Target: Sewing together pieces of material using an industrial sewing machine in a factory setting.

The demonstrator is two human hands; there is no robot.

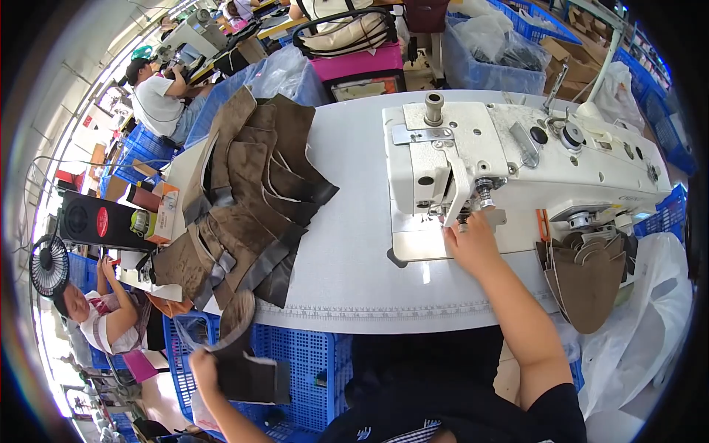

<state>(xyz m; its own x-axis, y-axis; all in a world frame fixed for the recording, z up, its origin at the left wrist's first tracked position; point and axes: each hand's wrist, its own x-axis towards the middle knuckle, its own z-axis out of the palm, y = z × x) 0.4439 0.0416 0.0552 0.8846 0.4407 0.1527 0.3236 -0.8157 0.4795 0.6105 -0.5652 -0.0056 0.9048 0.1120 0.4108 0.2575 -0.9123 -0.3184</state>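
My left hand [204, 371] is out to the left, beyond the table's edge and over a blue plastic crate. Its closed fingers are at the edge of a dark brown fabric piece [251, 376], which hangs in front of the crate. My right hand [473, 242] reaches up to the white sewing machine [517, 148], with its fingers drawn together beside the presser foot. Whatever those fingertips hold is too small to make out. A fanned pile of brown suede-like pieces [247, 177] with dark edges lies on the left of the white table [354, 244].
More brown cut pieces [587, 284] hang at the machine's right end, near a clear plastic bag [650, 317]. The blue crate [303, 369] stands below the table's front edge. A black speaker [103, 221] and a fan [50, 262] are at left, with two people working nearby.
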